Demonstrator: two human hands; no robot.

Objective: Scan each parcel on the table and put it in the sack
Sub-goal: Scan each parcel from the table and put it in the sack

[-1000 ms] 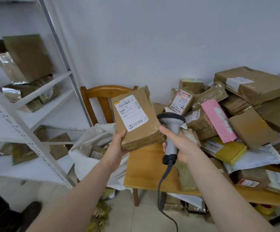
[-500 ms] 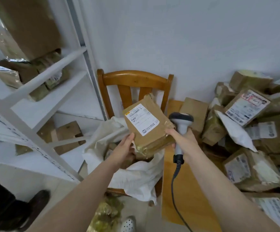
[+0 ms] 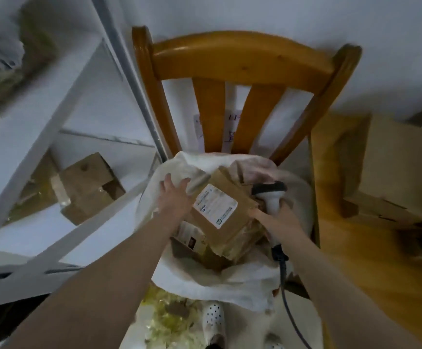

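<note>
A brown parcel point(image 3: 226, 210) with a white label lies face up in the mouth of the white sack point(image 3: 240, 285), on top of other brown parcels. My left hand point(image 3: 176, 197) is at the parcel's left edge, fingers spread and straight, touching it without gripping. My right hand point(image 3: 279, 219) grips the handle of the grey barcode scanner point(image 3: 270, 193) at the parcel's right edge, one fingertip touching the parcel. The scanner's dark cable point(image 3: 284, 278) hangs down over the sack's rim.
The sack sits on a wooden chair point(image 3: 242, 59) against the wall. The wooden table point(image 3: 356, 260) stands to the right with a cardboard box point(image 3: 394, 167) on it. White shelving point(image 3: 41, 127) on the left holds a brown box point(image 3: 86, 187). A white shoe point(image 3: 213, 321) shows below.
Both hands carried the parcel left from the table and down into the sack. My left hand has opened off the parcel. My view has swung left and down.
</note>
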